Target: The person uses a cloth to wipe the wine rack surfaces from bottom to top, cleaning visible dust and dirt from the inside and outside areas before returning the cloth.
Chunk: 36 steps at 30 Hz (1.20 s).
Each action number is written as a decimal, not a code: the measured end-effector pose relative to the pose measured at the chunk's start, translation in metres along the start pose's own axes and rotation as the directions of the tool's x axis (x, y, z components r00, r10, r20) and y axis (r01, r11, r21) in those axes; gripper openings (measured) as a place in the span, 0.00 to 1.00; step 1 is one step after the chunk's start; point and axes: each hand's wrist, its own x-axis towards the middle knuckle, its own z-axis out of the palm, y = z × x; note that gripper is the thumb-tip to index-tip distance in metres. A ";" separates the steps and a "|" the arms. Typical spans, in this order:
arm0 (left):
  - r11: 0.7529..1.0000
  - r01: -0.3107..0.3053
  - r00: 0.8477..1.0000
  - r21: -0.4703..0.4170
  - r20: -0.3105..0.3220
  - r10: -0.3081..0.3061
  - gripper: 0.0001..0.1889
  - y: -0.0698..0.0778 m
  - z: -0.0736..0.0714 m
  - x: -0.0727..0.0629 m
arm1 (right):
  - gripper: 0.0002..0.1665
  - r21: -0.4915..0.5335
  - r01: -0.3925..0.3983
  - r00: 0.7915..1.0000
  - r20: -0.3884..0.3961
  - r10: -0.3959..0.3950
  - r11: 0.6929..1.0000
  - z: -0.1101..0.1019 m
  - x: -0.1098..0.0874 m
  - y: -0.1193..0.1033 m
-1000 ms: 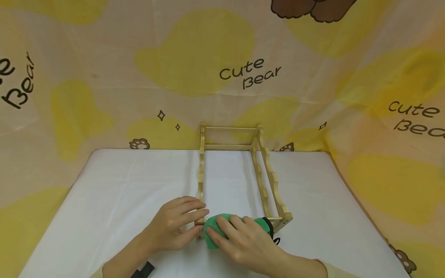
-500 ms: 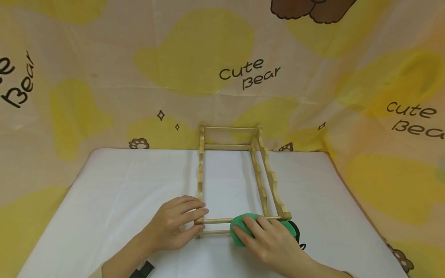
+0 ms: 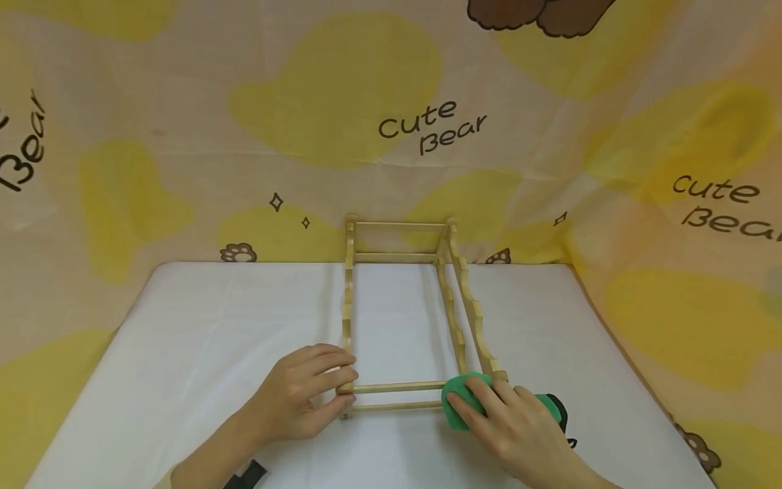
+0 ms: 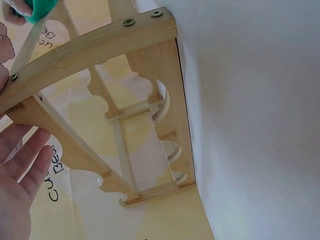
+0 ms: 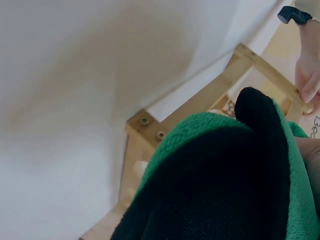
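Observation:
A light wooden rack (image 3: 397, 388) with scalloped side rails lies on the white table (image 3: 214, 326). My left hand (image 3: 308, 390) grips its near left corner, fingers on top and thumb below; the left wrist view shows the rack (image 4: 100, 42) from below with my fingers (image 4: 20, 170) beside it. My right hand (image 3: 507, 421) holds a bunched green cloth (image 3: 458, 402) with a black part (image 3: 559, 407), pressed against the rack's near right corner. In the right wrist view the cloth (image 5: 200, 135) covers that corner (image 5: 150, 125), and my left hand (image 5: 307, 82) shows at the far end.
A yellow and peach "Cute Bear" fabric (image 3: 427, 129) hangs behind and on both sides of the table. The rack's far end (image 3: 397, 224) reaches the table's back edge. White tabletop stretches left (image 3: 201, 339) and right (image 3: 580, 353) of the rack.
My right hand slid the green cloth rightward along the rack's near rail, from the left corner to the right corner. The left hand kept its grip and the rack stayed put.

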 end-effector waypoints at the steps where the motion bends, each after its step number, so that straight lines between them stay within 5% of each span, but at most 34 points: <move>1: 1.000 -0.003 1.000 0.002 0.000 0.003 0.08 0.000 0.000 0.000 | 0.29 0.002 -0.001 1.000 -0.008 0.001 1.000 -0.001 -0.002 0.001; 21: 0.999 0.030 0.998 0.040 0.047 -0.031 0.08 0.005 -0.008 0.000 | 0.21 0.046 0.024 0.979 -0.202 -0.014 0.999 -0.013 -0.029 0.033; 36: 0.991 0.119 0.989 0.053 0.077 -0.123 0.12 0.010 -0.010 0.000 | 0.23 0.030 0.002 0.980 -0.201 0.004 1.000 -0.017 -0.050 0.054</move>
